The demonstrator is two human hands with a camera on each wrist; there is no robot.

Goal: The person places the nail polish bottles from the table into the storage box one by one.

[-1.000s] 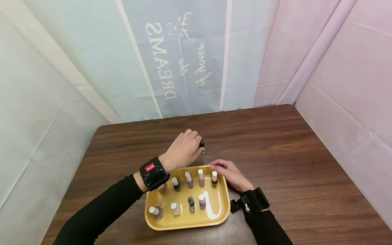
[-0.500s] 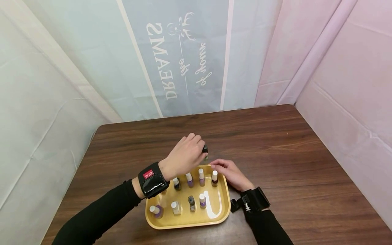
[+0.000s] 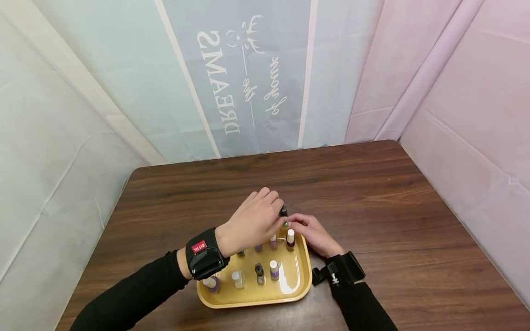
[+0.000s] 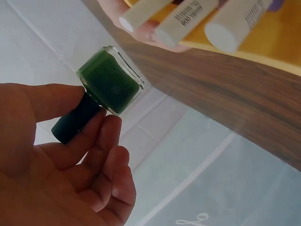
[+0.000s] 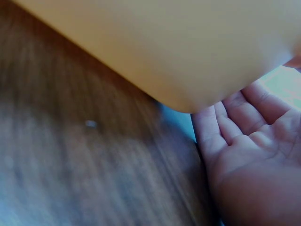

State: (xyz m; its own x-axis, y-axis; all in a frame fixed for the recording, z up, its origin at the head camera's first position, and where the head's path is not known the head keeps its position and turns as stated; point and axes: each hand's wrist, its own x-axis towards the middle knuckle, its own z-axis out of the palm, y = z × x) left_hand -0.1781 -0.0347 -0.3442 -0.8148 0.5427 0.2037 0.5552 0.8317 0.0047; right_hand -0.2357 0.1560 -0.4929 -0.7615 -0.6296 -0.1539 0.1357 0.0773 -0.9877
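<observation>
My left hand pinches a green nail polish bottle by its dark cap, between thumb and fingers. In the head view the bottle is over the far right part of a yellow tray, close to my right fingertips. My right hand holds the tray's far right corner, its thumb at the rim and its fingers along the outer side. A dark red polish bottle with a white cap stands near that corner. Several more polish bottles stand in the tray, some of them hidden behind my left hand.
In the tray's near row are a tilted purple bottle, a clear bottle with a white cap, a grey-capped bottle and a small purple one. The tray sits on a brown wooden table. Fabric curtains surround the table.
My left hand has moved right and nearer, bringing the green nail polish bottle from beyond the tray to above its far right part. My right hand has stayed at the corner.
</observation>
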